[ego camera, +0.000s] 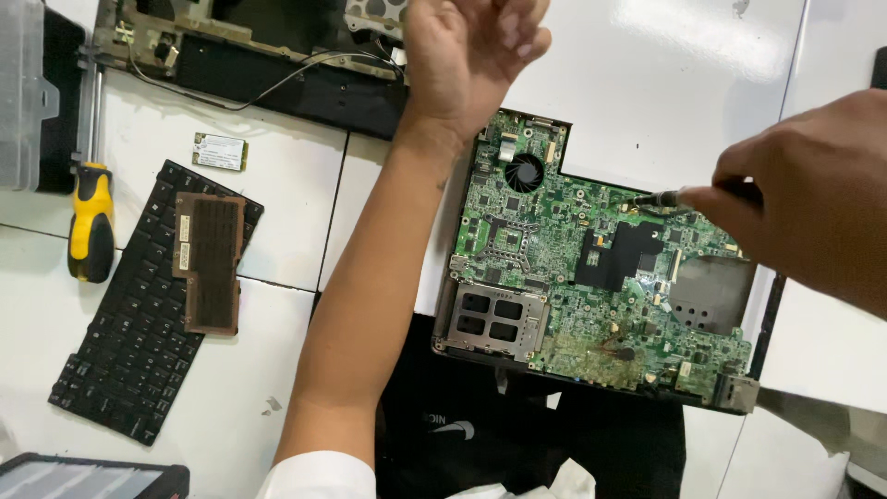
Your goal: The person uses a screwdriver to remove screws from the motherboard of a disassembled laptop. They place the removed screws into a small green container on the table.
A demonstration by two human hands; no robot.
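Observation:
A green laptop motherboard (591, 268) lies at the centre, with a small black fan near its top left and a metal card cage at its lower left. My right hand (813, 199) comes in from the right and grips a dark screwdriver (658, 198), whose tip touches the board's upper middle. My left hand (473, 51) is raised above the board's top left corner, fingers loosely apart, holding nothing. My left forearm runs down to a white sleeve at the bottom.
A black keyboard (125, 342) lies at the left with a brown cover plate (210, 261) on it. A yellow-handled screwdriver (91, 222), a small wireless card (220, 151), a dark laptop chassis (268, 55) at the top and a tablet corner (88, 479) surround them.

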